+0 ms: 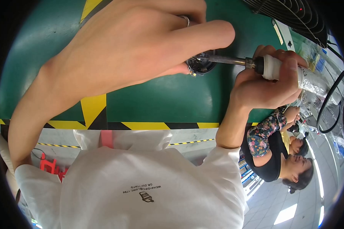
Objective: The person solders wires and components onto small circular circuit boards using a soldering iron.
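My left hand (pixel 141 44) reaches across the mat, its fingers closed on a small round black housing (pixel 201 67) that has electronic parts inside. Much of the housing is hidden behind the fingers and thumb. A soldering iron (pixel 233 60) is gripped by its pale handle in my right hand (pixel 267 86), fingers wrapped around it. The iron lies nearly level, its tip pointing left into the housing's open face. Whether the tip touches a part inside I cannot tell. A thin silvery band shows by a finger of my left hand.
The green work surface (pixel 160 99) is edged with yellow-and-black striped tape (pixel 145 125). A black wire-guarded fan (pixel 294 15) stands at the far right. Clear plastic bags (pixel 315 82) and a black cable (pixel 326 99) lie along the right side. Other people (pixel 269 160) sit to the right.
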Demonstrator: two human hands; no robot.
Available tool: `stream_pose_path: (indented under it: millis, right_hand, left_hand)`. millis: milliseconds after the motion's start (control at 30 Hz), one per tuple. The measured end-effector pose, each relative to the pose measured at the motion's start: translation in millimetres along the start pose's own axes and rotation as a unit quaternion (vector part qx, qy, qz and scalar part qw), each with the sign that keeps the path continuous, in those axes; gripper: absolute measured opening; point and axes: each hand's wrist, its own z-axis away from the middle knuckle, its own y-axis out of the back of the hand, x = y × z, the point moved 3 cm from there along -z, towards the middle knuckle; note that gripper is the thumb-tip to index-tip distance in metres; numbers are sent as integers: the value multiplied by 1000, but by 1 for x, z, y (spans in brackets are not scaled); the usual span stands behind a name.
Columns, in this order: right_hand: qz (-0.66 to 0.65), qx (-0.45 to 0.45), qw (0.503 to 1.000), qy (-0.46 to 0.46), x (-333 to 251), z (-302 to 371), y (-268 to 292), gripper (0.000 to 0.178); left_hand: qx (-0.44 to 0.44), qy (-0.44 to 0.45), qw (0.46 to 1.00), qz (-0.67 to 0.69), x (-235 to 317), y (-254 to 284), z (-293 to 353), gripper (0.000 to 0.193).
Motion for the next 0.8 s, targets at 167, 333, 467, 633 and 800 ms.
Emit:
stream_pose_path:
  millis: [167,333,467,633,800]
  right_hand:
    - [-15,-45,999,13,2,-1,1,19]
    - [-19,-51,998,17,2,0,-1,18]
    - [-7,-45,999,23,0,1,-3,19]
    - [-31,-26,999,25,0,4,-3,20]
    - [16,-33,999,36,-1,3,-3,22]
  left_hand:
    - [4,2,1000,4,0,1,-2,34]
    - [7,3,1000,8,-1,1,-2,33]
    - [4,-36,999,-28,0,0,1,33]
    - [-5,-7,1000,-20,1,-2,4,36]
    - [-14,21,1000,-10,2,-5,5,40]
